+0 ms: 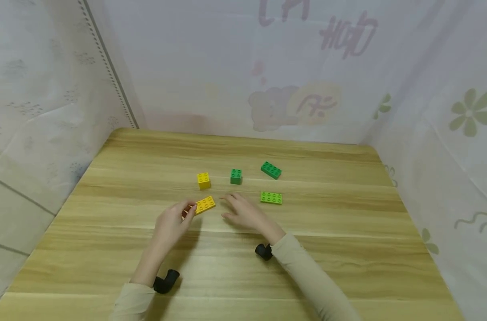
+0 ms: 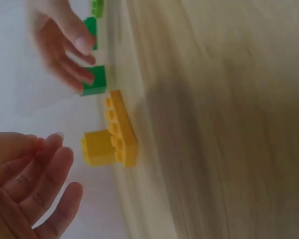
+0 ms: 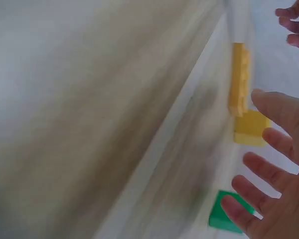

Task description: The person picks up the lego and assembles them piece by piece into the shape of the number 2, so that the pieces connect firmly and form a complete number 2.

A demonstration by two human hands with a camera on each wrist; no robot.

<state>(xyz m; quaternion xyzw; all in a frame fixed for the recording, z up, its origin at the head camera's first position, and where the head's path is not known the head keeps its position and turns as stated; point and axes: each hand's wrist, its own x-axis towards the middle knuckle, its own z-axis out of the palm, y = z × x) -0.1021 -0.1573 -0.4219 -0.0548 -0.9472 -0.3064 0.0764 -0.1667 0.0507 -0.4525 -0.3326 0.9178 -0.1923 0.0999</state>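
My left hand [image 1: 175,219] hovers over the left end of a long orange-yellow toy building brick [image 1: 205,204], which lies studs up. In the left wrist view a gap separates the loosely bent fingers [image 2: 47,169] from this brick, and they hold nothing. To the brick's right is my right hand [image 1: 245,214], fingers spread and touching nothing. Behind the long brick stands a small yellow brick [image 1: 203,180]. Beyond the right fingertips is a small green brick [image 1: 236,177]. A light green long brick [image 1: 271,198] lies right of that hand.
A dark green long brick [image 1: 271,170] lies at an angle farther back on the wooden table [image 1: 327,214]. Printed cloth [image 1: 211,67] hangs behind the table and along both sides. Black wrist mounts [image 1: 166,281] show near both sleeves.
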